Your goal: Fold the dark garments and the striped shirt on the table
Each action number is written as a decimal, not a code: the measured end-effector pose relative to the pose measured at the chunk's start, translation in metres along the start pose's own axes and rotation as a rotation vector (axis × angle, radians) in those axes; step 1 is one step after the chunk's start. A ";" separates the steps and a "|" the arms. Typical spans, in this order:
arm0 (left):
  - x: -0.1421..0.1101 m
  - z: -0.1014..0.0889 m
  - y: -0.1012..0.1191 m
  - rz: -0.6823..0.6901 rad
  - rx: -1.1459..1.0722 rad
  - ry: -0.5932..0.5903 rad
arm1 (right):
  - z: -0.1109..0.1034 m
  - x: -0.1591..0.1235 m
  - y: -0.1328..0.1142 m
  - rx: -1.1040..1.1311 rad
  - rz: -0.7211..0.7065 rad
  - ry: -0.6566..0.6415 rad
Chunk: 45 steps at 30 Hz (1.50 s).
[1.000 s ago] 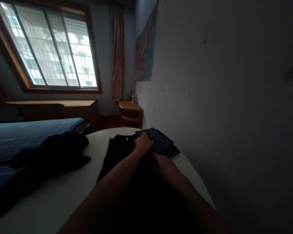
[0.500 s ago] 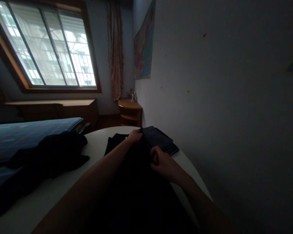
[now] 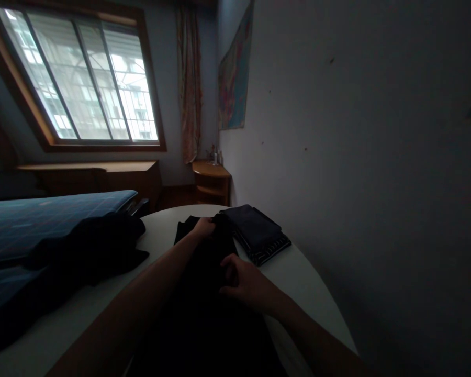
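Note:
A black shirt [image 3: 202,288] lies lengthwise on the white round table [image 3: 322,293], reaching toward my body. Its right side is folded over toward the middle. My left hand [image 3: 204,226] is closed on the fold near the neckline at the far end. Nearer to me, my right hand [image 3: 241,280] has curled fingers and thumb gripping the shirt's side. The dark cloth hides most of its folds. Just right of the shirt sits a stack of folded dark clothes [image 3: 255,230], with a striped piece at the bottom.
Another heap of black clothing [image 3: 90,246] lies at the left, against a blue checked padded surface [image 3: 55,214]. The wall [image 3: 337,183] runs close along the table's right side. A wooden corner shelf [image 3: 212,170] stands beyond the table's far edge.
Both hands have moved left, bringing the shirt's right side over toward its middle. The stack of folded clothes and some tabletop beside it are now uncovered.

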<state>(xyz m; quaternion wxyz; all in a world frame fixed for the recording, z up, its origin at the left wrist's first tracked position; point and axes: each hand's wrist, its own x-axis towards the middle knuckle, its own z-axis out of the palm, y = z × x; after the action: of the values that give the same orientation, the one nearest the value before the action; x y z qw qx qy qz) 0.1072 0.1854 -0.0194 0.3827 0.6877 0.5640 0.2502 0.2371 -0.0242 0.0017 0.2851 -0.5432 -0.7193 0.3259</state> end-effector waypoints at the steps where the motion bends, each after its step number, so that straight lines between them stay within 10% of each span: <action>1: 0.000 0.000 -0.004 -0.015 0.017 -0.013 | 0.002 -0.001 0.001 -0.042 0.025 -0.017; 17: 0.014 -0.002 -0.023 0.053 0.172 0.232 | 0.024 -0.011 -0.010 -0.046 0.006 -0.286; 29: 0.017 0.014 -0.019 0.060 0.209 0.247 | 0.029 -0.015 -0.013 -0.044 0.007 -0.402; 45: -0.020 -0.017 -0.030 0.219 0.375 0.130 | 0.020 -0.015 -0.023 -0.057 -0.040 -0.446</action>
<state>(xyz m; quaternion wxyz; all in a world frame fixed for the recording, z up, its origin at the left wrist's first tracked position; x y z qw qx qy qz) 0.0716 0.1719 -0.0322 0.1818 0.7864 0.5459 0.2248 0.2119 -0.0466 0.0062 0.1100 -0.4510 -0.7842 0.4117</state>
